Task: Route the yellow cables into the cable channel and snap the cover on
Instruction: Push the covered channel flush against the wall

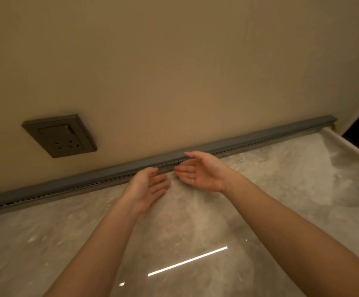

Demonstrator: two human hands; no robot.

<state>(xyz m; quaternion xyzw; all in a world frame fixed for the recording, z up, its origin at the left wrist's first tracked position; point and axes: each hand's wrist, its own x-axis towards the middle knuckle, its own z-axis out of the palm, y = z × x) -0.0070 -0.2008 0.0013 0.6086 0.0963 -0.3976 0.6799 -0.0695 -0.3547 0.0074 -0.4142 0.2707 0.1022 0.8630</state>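
Note:
A long grey cable channel [259, 137] runs along the foot of the beige wall, from lower left to upper right, with its cover on top and a row of slots along its front. A small bit of yellow cable [333, 126] shows at its far right end; the rest is hidden. My left hand [146, 185] is in front of the channel's middle, fingers straight, thumb near the channel's front. My right hand [200, 171] is just right of it, palm up, fingers straight, thumb lying on the cover's top edge. Neither hand holds anything.
A grey wall socket [59, 136] sits on the wall at the left, above the channel. The glossy marble surface [88, 232] spreads below, with a bright light reflection. Its right edge [358, 151] drops off to a dark gap.

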